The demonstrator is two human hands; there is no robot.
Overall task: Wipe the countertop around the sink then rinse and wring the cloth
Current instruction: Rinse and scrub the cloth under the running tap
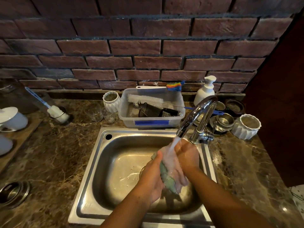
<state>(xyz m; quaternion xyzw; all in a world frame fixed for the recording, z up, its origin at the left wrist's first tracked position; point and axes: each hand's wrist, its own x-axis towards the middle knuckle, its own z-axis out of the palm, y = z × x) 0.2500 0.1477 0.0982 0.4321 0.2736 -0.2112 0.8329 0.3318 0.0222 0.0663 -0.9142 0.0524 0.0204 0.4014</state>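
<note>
Right now both hands hold a wet pale-pink and green cloth over the right half of the rectangular stainless-steel sink, directly beneath the running stream from the curved chrome tap. The left hand curls round the cloth from the left, thumb up near its top end. The right hand grips the upper part from the right side, close to the tap's base. The cloth hangs lengthwise between them, its lower end free above the basin floor, apart from the sink walls.

The left half of the basin lies open, with splashes of water near the drain. Behind the sink's back rim, just beside it, stands a clear plastic tub with a blue clasp holding a white bottle brush and dark utensils. Two small clear drinking glasses and a white ribbed ceramic jar sit to its left. Right of the tap, stacked steel bowls, another white ribbed jar and a white pump soap bottle crowd the back corner of the brown marbled stone table. The broad stretch of the table left of the sink holds only a steel bowl at its near edge and white cups at the far left.
</note>
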